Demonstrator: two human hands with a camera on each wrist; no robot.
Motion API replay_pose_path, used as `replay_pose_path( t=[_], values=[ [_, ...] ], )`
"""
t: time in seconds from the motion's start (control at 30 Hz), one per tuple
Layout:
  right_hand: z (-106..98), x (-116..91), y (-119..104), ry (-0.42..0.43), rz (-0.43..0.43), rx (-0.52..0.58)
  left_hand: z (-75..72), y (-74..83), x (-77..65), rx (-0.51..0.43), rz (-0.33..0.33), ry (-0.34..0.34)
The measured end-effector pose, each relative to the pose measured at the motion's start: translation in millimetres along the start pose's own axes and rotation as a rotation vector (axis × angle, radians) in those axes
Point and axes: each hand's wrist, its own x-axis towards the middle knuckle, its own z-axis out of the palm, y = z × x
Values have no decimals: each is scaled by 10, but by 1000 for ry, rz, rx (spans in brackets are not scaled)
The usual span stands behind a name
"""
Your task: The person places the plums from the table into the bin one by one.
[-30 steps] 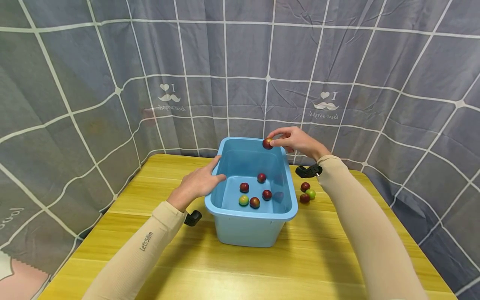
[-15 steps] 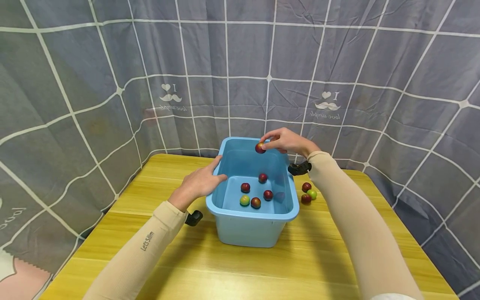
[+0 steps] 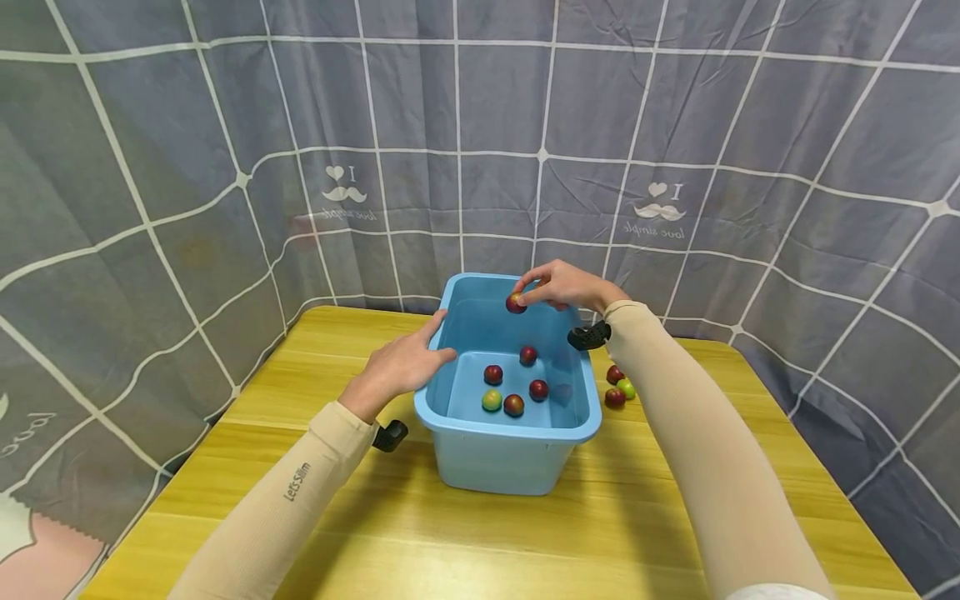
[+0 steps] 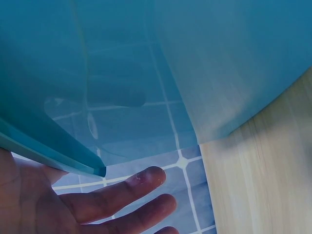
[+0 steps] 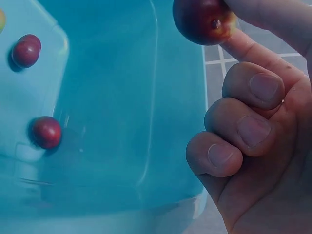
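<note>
A pale blue plastic tub (image 3: pixel 495 458) stands on the wooden table. My right hand (image 3: pixel 564 285) is over the tub's far right part, pinching a dark red plum (image 5: pixel 201 20) between thumb and index finger; the other fingers are curled in the right wrist view. My left hand (image 3: pixel 401 367) rests at the tub's left rim, thumb over the rim. Its fingers (image 4: pixel 139 214) stretch out straight beside the outer wall in the left wrist view. On the tub floor lie several plums, among them a red plum (image 3: pixel 528 356) and a yellow-green plum (image 3: pixel 492 400).
Right of the tub, two dark red plums (image 3: pixel 615 398) and a green plum (image 3: pixel 626 388) lie close together on the table (image 3: pixel 450 542). A grey curtain (image 3: pixel 495 200) with white grid lines hangs behind and along both sides of the table.
My right hand has moved left and slightly down with the plum, farther in over the tub. The left hand has stayed at the rim.
</note>
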Motion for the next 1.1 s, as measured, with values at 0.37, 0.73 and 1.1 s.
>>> replay_pose_path(
  t=[0.37,0.73,1.1],
  values=[
    [-18,-55,-10,3,8,-9,-7,12,3,14,-2,-2],
    [-95,-290,-16,62,-57,57,-5,1,14,12,-7,-6],
    [-188,-636,131,127,-133,157,0,0,17,13,-7,-6]
  ],
)
